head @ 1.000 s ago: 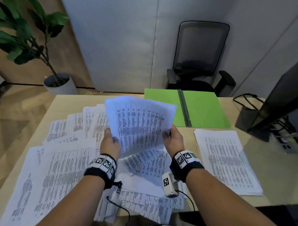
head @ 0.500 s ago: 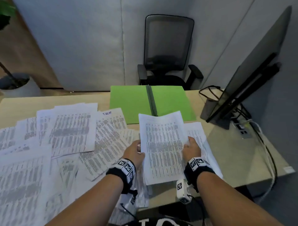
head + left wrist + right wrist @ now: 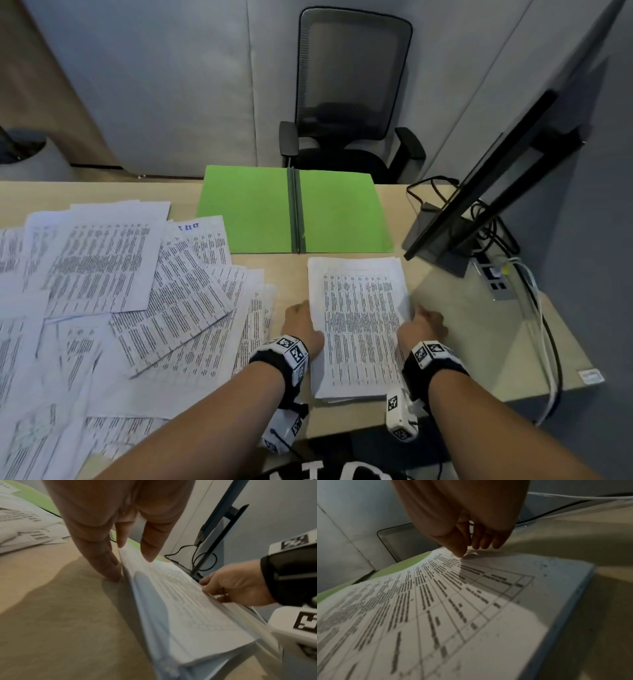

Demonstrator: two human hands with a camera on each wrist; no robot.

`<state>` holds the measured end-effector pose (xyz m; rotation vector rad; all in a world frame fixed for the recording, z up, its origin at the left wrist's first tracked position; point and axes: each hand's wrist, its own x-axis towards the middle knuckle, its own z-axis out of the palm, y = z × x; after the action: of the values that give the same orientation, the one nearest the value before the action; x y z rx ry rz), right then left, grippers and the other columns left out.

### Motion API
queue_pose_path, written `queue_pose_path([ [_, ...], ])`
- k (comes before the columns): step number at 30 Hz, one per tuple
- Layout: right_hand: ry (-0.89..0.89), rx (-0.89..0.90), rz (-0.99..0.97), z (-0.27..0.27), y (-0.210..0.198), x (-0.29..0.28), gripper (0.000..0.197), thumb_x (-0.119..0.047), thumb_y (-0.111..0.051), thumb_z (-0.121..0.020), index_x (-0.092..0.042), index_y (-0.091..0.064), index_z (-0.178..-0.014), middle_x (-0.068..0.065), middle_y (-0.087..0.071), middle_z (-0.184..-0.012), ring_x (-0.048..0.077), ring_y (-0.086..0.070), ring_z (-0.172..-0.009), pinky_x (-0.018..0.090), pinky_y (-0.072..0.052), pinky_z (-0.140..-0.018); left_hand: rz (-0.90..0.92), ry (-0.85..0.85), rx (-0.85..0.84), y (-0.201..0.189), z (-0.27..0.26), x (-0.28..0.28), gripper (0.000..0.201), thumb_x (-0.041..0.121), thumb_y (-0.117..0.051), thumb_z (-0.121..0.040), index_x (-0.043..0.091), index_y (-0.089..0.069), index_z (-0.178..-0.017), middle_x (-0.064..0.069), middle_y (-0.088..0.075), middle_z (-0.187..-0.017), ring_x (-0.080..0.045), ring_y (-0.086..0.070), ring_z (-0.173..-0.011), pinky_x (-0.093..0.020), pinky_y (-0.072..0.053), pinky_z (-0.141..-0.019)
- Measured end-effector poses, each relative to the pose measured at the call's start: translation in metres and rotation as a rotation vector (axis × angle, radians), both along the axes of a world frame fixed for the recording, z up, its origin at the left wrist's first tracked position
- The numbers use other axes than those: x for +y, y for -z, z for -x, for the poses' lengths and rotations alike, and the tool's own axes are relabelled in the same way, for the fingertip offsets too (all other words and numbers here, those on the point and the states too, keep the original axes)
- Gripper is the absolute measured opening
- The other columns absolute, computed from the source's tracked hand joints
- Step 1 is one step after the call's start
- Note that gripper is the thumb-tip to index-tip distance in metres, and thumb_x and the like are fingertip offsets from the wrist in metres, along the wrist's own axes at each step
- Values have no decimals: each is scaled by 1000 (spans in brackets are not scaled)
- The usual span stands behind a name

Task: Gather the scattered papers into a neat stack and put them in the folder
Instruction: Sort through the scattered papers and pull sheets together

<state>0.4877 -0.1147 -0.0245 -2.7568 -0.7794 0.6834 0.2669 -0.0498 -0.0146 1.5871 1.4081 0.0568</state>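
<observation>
A neat stack of printed papers lies on the desk just in front of the open green folder. My left hand stands against the stack's left edge, fingers straight with tips on the desk and thumb above the top sheet. My right hand is at the right edge, where thumb and fingers pinch the top sheets of the stack. Many scattered papers overlap across the desk's left half.
A monitor on its stand is at the right rear, with cables and a power strip beside it. An office chair is behind the desk. A plant pot is at far left.
The sheaf I held up over the scattered papers has moved right and down onto the stack by the folder. Both hands came down with it to the stack's edges.
</observation>
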Motion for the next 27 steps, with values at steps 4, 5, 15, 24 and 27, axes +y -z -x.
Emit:
queue_pose_path([
  [4, -24, 82, -31, 5, 4, 0, 67, -2, -46, -82, -27, -35, -144, 12, -31, -139, 36, -35, -125, 39, -34, -107, 129, 3, -31, -9, -9, -2, 72, 3, -45, -89, 11, -11, -152, -7, -16, -158, -26, -27, -142, -23, -29, -105],
  [5, -42, 88, -59, 8, 5, 1, 66, 0, -45, -82, -26, -38, -142, 11, -32, -137, 36, -36, -123, 38, -35, -105, 142, -1, -31, -11, -10, -2, 72, 5, -46, -91, 11, -8, -153, -6, -13, -159, -24, -24, -143, -24, -29, -106],
  [15, -98, 38, 3, 27, -3, 20, 69, -4, -50, -80, -15, -30, -145, 12, -29, -141, 35, -33, -125, 44, -37, -106, 100, -94, -85, -16, 6, 6, 75, 8, -52, -89, 13, -13, -152, -7, -19, -158, -24, -25, -143, -33, -28, -112],
  [24, -278, 47, -70, 77, -13, 25, 70, -1, -48, -80, -21, -32, -145, 4, -27, -147, 30, -29, -131, 40, -29, -108, 0, -115, -75, -28, 43, 12, 68, 12, -52, -89, 18, -22, -150, -6, -28, -154, -24, -43, -131, -28, -39, -96],
  [27, -333, 63, -80, 105, -13, 32, 63, -5, -48, -85, -21, -34, -145, 6, -29, -146, 30, -30, -130, 39, -28, -108, -22, -145, -69, -31, 71, 18, 67, 14, -52, -89, 17, -24, -150, -7, -31, -153, -24, -45, -129, -24, -38, -89],
])
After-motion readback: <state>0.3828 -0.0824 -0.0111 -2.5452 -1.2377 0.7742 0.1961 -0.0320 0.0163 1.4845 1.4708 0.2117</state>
